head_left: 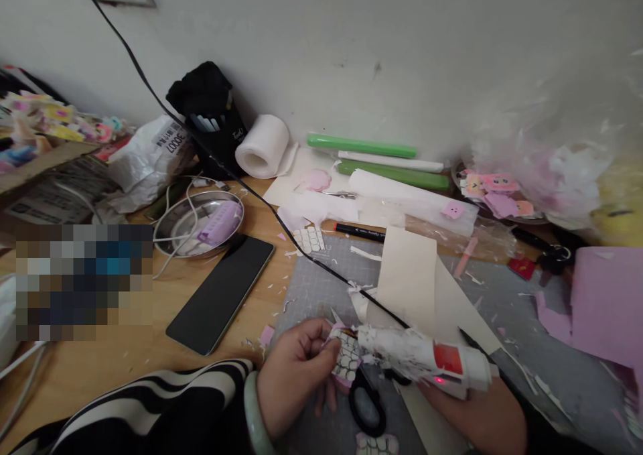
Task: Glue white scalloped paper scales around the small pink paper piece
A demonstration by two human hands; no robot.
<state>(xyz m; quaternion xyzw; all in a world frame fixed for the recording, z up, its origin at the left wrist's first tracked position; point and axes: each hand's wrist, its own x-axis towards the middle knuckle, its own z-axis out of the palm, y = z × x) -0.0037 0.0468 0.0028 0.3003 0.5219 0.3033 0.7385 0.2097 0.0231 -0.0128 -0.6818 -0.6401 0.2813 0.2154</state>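
Wooden desk [258, 215]: left hand [296, 368] pinching patterned piece [345, 358]; right hand [482, 408] gripping glue gun [412, 361]; apparently gluing; next move likely needs steady aim.

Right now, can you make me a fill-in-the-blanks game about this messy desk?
1. The right hand grips a white glue gun with a small glowing ____ light.
2. The left hand pinches a small white patch drawn with ____ lines.
3. The round silver metal bowl holds a ____ boxy object.
4. A pale green round bangle circles the ____ wrist.

Missing words: red; black; purple; left.
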